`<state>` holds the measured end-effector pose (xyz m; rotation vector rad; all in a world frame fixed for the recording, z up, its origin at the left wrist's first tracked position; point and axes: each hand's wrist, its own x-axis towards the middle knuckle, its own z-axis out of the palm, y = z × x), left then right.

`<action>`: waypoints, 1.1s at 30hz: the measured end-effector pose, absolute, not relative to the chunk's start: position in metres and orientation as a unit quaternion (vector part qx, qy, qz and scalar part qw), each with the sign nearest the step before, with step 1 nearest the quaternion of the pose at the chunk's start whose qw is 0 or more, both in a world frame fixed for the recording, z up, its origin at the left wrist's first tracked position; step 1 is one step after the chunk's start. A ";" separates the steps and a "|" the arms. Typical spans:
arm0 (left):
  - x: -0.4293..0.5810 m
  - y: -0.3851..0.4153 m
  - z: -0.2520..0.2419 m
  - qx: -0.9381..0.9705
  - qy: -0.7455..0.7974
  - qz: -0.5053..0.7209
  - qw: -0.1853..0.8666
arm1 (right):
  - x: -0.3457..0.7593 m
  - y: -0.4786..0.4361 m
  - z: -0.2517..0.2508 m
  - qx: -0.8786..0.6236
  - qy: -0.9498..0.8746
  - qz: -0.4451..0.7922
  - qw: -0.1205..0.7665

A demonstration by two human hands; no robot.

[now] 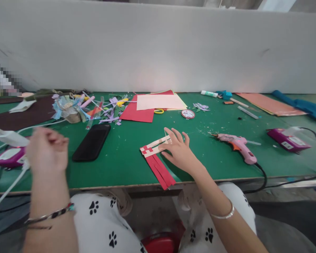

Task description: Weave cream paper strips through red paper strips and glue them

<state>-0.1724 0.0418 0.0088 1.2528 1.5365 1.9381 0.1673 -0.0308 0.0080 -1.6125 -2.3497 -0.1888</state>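
Observation:
On the green table lies a woven paper piece (147, 151), with red and cream strips crossing in a small checkered corner. Its cream strips reach right and its slit red strips (160, 171) run down to the table's front edge. My right hand (178, 149) rests over the ends of the cream strips, its fingers spread and open. Off to the left, my left hand (47, 151) is raised and blurred by motion. Its fingers look loosely curled, and whether they hold anything is unclear. It is beside a white plug (12, 138) and a purple power box (9, 156).
A black phone (92, 143) lies right of my left hand. Behind are paper scraps (112, 110), red paper (139, 114), a cream sheet (160, 102), yellow-handled scissors (158, 111) and a glue stick (209, 93). To the right lie a pink glue gun (239, 146) and another purple box (288, 140).

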 end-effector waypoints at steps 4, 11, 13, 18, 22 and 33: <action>-0.075 0.034 0.028 0.687 0.544 0.440 0.198 | 0.165 -0.029 0.006 -0.569 -0.806 -0.068 0.149; -0.012 0.009 0.004 0.908 0.378 0.156 0.090 | 0.164 -0.026 -0.003 -0.575 -0.790 -0.146 0.159; -0.012 0.005 -0.001 0.911 0.383 0.124 0.084 | 0.164 -0.024 -0.002 -0.580 -0.783 -0.157 0.159; -0.015 0.003 -0.004 0.900 0.402 0.138 0.098 | 0.161 -0.020 0.006 -0.601 -0.767 -0.155 0.163; -0.017 0.003 -0.007 0.878 0.412 0.186 0.158 | 0.171 -0.025 0.010 -0.591 -0.788 -0.088 0.151; -0.015 -0.002 0.004 0.787 0.480 0.182 0.342 | 0.186 -0.028 0.009 -0.623 -0.746 0.097 0.213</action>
